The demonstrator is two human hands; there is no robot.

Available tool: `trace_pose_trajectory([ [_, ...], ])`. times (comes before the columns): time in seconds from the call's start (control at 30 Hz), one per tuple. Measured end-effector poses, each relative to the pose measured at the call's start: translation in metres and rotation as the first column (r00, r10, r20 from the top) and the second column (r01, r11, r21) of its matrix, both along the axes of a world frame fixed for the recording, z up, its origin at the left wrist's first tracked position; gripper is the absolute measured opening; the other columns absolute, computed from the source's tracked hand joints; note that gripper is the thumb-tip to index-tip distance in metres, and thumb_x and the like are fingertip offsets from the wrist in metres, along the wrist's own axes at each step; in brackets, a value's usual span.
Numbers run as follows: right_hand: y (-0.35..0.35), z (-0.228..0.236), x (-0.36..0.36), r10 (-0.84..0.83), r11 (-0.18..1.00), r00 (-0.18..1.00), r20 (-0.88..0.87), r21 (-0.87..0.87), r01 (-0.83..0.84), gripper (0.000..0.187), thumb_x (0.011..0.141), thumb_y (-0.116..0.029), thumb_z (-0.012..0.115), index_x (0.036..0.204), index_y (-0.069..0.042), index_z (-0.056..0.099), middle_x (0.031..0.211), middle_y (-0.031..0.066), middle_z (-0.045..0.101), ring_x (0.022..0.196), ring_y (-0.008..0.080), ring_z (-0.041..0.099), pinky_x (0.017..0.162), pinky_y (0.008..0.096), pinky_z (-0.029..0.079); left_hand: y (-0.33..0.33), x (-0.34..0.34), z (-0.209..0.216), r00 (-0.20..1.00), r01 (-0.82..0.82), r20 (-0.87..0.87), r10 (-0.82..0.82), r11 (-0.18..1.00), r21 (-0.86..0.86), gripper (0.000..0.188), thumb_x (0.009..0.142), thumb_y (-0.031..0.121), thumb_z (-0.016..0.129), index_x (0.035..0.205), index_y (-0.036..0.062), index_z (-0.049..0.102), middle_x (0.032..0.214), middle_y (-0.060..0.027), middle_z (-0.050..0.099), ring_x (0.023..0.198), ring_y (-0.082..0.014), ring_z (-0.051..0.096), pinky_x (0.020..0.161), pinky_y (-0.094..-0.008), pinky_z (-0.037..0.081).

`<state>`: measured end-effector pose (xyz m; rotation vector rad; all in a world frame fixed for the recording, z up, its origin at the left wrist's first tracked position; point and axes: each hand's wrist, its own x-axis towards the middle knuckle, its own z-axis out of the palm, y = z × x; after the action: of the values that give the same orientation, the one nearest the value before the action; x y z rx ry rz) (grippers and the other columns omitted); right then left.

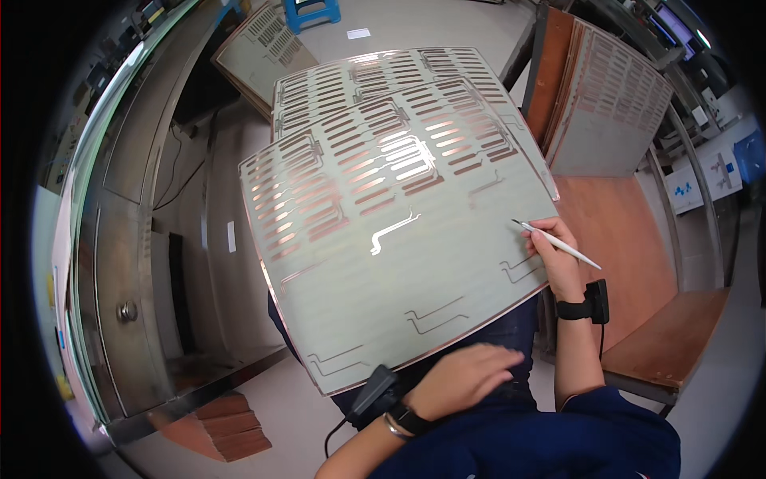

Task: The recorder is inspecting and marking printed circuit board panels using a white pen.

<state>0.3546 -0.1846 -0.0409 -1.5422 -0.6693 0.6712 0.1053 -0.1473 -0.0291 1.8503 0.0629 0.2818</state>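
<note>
Holding one white pen-like tool [570, 250] in one right hand [562, 267], right of frame centre, over two overlapping patterned panels [343, 279] mid-frame. Extending one left hand [469, 375], with fingers loosely straight, at lower centre.

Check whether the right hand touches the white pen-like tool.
Touching. The head view shows the right hand gripping the white pen-like tool by its shaft.

The front panel [403, 231] partly hides the rear panel [391, 67]

One slim tool [565, 247], two wristbands [573, 310] [408, 418] and one stool [313, 16] show.
</note>
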Motion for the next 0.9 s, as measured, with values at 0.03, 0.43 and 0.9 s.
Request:
trace_pose_trajectory([
  [0.03,-0.003,0.000,0.003,0.030,1.000,0.999,-0.012,-0.005,-0.030,0.014,0.090,-0.010,0.060,0.100,0.000,0.058,0.088,0.0069,0.066,0.074,0.0081,0.058,0.068,0.0217,0.049,0.008,0.000,0.005,0.989,-0.149,0.045,0.144,0.975,0.166,0.036,0.084,0.015,0.065,0.118,0.0070,0.060,0.113,-0.0097,0.062,0.107,-0.0289,0.058,0.093,-0.0389,0.047],
  [0.43,-0.018,0.004,-0.016,0.314,0.947,0.923,0.221,-0.146,-0.287,0.012,0.081,-0.011,0.067,0.083,-0.002,0.060,0.073,0.0051,0.064,0.065,0.0100,0.059,0.061,0.0240,0.046,0.025,-0.036,-0.005,0.843,-0.279,-0.096,0.529,0.584,0.762,0.060,0.071,0.019,0.076,0.127,0.0105,0.055,0.136,-0.0096,0.049,0.128,-0.0314,0.044,0.105,-0.0499,0.033],
  [0.9,-0.005,0.001,-0.019,0.332,0.940,0.884,0.328,-0.188,-0.283,0.010,0.077,-0.009,0.066,0.076,-0.002,0.059,0.066,0.0066,0.062,0.058,0.0126,0.058,0.055,0.0264,0.044,0.012,-0.023,-0.003,0.897,-0.234,-0.123,0.424,0.693,0.682,0.057,0.071,0.011,0.074,0.126,0.0097,0.056,0.134,-0.0088,0.051,0.125,-0.0301,0.047,0.103,-0.0468,0.037],
])
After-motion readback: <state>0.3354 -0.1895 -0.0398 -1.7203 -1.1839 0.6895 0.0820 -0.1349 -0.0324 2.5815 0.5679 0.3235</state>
